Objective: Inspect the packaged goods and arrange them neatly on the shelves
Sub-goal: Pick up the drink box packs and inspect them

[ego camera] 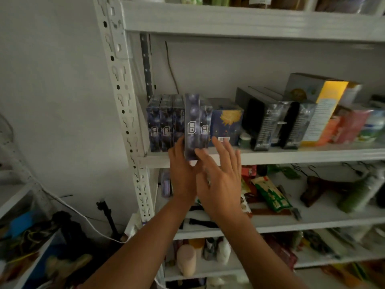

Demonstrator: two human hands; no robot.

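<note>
**Purple box going into the row on the middle shelf**

Closest to us, both arms reach up to the rack. The left hand (182, 170) has hold of the lower end of a purple box (192, 126), fingers running up its left side. How tightly they wrap it is hard to make out from behind. The right hand (220, 176) is spread flat, fingers straight and apart. Its thumb rests against the bottom front of that box, and it grips nothing.

The purple box stands upright but sticks out past the front lip of the shelf (291, 156), proud of its neighbours. Just behind it sits the row of matching boxes (160, 126), packed side by side against the left post. One more of the same stands on its right.

Further along the shelf come a blue box (227, 122), then two black packs (262, 124), then a leaning yellow carton (325, 113). Snack packets (270, 195) lie loose on the shelf below.

By my reading, this is the placing step: the box looks checked and is being slotted into its gap. The next move calls for a straight push back until its face lines up with the others. The open right hand is well placed to press it home and square the row, and it should go gently, since the neighbours sit tight and could topple or skew.
</note>
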